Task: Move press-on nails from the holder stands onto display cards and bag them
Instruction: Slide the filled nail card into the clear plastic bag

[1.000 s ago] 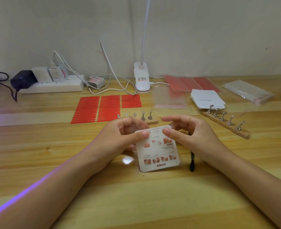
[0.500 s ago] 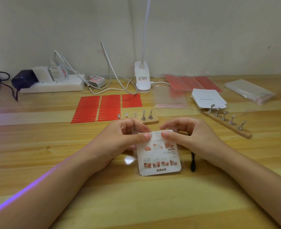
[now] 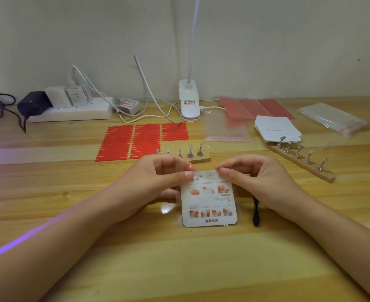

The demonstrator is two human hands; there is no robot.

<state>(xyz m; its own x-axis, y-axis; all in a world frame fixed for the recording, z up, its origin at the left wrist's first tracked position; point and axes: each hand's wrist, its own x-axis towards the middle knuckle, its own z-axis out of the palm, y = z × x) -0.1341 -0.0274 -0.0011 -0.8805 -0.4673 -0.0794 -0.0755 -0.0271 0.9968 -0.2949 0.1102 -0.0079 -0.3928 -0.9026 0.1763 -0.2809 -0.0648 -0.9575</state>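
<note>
A white display card (image 3: 209,199), printed side up with small pictures of hands, lies in a clear bag in front of me. My left hand (image 3: 157,182) pinches the top left edge of the bagged card. My right hand (image 3: 253,182) pinches its top right edge. Just behind my hands stands a wooden holder stand (image 3: 199,158) with several metal pegs. A second, longer holder stand (image 3: 301,161) lies slanted at the right. I cannot make out any nails on the card's hidden side.
A black thin tool (image 3: 256,214) lies right of the card. Red adhesive strip sheets (image 3: 134,140), a stack of white cards (image 3: 276,129), a clear bag (image 3: 227,131), a bag pile (image 3: 332,118), a lamp base (image 3: 189,103) and a power strip (image 3: 70,112) sit further back.
The bagged card has slid slightly toward me and my thumbs have moved apart along its top edge. Both hands keep their pinch.
</note>
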